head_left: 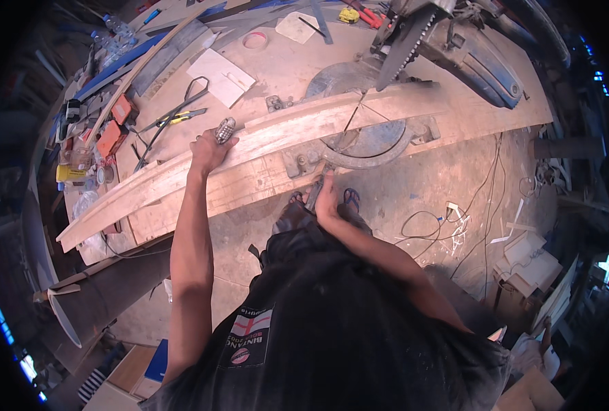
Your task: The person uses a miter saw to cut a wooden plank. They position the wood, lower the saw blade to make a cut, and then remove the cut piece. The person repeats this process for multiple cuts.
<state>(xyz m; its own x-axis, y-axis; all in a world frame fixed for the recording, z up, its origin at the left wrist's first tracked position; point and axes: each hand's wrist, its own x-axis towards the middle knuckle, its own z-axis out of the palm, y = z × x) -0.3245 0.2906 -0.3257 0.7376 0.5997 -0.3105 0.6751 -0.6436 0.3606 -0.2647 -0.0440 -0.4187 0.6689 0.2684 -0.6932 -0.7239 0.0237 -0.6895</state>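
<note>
A long pale wooden board (277, 137) lies slantwise across the bench and over the round table (369, 140) of a mitre saw. My left hand (212, 152) grips the board left of the saw, fingers bent over it and thumb to the right. A knobbly, pale grey oblong thing (225, 130) shows at its fingertips; I cannot tell what it is. Below the saw table's front edge, my right hand (327, 198) is closed around a dark handle (313, 195), partly hidden by the fingers. The toothed saw blade (408, 51) is raised above the board's far side.
Left on the bench (270, 72) lie orange cases (116, 127), yellow-handled pliers (181, 118) and a white panel (222, 77). A tape roll (255, 41) sits farther back. Cables (421, 229) loop over the floor at right, near stacked wood offcuts (529, 264).
</note>
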